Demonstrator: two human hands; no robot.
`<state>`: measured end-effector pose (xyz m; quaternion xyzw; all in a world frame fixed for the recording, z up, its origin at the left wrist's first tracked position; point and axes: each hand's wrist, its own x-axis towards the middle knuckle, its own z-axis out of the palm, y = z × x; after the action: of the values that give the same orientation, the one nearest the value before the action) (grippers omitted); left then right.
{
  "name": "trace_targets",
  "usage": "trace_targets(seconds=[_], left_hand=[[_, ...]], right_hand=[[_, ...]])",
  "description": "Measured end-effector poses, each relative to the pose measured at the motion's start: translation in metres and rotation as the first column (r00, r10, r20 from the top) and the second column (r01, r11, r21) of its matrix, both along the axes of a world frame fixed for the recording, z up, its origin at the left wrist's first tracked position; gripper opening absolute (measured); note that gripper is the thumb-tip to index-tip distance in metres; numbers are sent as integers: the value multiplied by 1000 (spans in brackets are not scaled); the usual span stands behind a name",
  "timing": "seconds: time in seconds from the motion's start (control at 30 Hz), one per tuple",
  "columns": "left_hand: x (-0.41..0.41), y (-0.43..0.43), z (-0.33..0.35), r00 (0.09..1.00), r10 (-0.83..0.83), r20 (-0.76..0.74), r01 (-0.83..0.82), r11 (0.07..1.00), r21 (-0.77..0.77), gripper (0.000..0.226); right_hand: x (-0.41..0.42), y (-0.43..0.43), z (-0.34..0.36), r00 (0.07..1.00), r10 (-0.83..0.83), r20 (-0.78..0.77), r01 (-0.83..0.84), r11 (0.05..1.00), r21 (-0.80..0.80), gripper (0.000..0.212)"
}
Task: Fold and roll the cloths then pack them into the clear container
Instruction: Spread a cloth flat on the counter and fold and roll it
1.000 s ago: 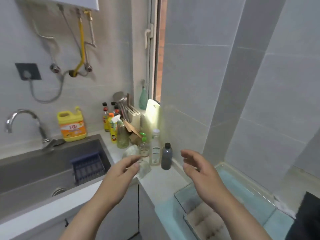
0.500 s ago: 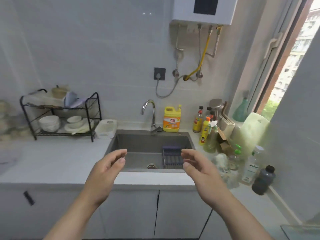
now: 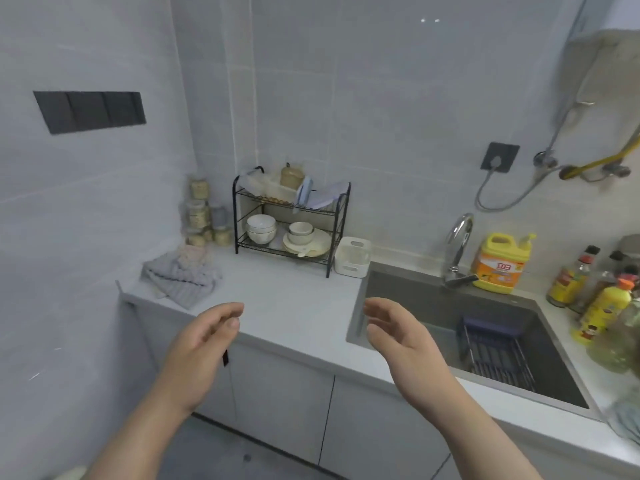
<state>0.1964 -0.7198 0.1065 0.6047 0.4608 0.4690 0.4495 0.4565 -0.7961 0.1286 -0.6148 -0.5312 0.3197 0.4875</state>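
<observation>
A heap of cloths (image 3: pixel 181 275), grey ribbed ones with a pinkish one on top, lies at the far left end of the white countertop (image 3: pixel 287 299), against the wall. My left hand (image 3: pixel 201 344) hovers in front of the counter edge, fingers loosely curled and holding nothing, below and right of the heap. My right hand (image 3: pixel 398 334) is raised near the sink's left rim, fingers relaxed and empty. No clear container shows in this view.
A black wire dish rack (image 3: pixel 291 220) with bowls and plates stands behind the counter, jars (image 3: pixel 201 216) stacked to its left, a white caddy (image 3: pixel 353 256) to its right. The sink (image 3: pixel 467 327) with faucet, a yellow detergent jug (image 3: pixel 500 263) and bottles fill the right.
The view has swung left, from the window corner past the sink to the counter's left end. The cloth heap came into sight. Both hands stay raised and empty.
</observation>
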Motion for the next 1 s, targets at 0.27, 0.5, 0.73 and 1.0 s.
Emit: trace_targets(seconds=[0.27, 0.5, 0.73, 1.0], left_hand=[[-56, 48, -8, 995, 99, -14, -99, 994, -40, 15], [-69, 114, -22, 981, 185, -61, -189, 980, -65, 22], [-59, 218, -30, 956, 274, -101, -284, 953, -101, 17], [-53, 301, -46, 942, 295, -162, -315, 942, -117, 17]], right_hand=[[-56, 80, -11, 994, 109, -27, -110, 993, -45, 30], [-70, 179, -32, 974, 214, -79, -219, 973, -69, 30], [-54, 300, -45, 954, 282, -105, -292, 951, -103, 29], [-62, 413, -63, 926, 359, -116, -372, 918, -134, 31]])
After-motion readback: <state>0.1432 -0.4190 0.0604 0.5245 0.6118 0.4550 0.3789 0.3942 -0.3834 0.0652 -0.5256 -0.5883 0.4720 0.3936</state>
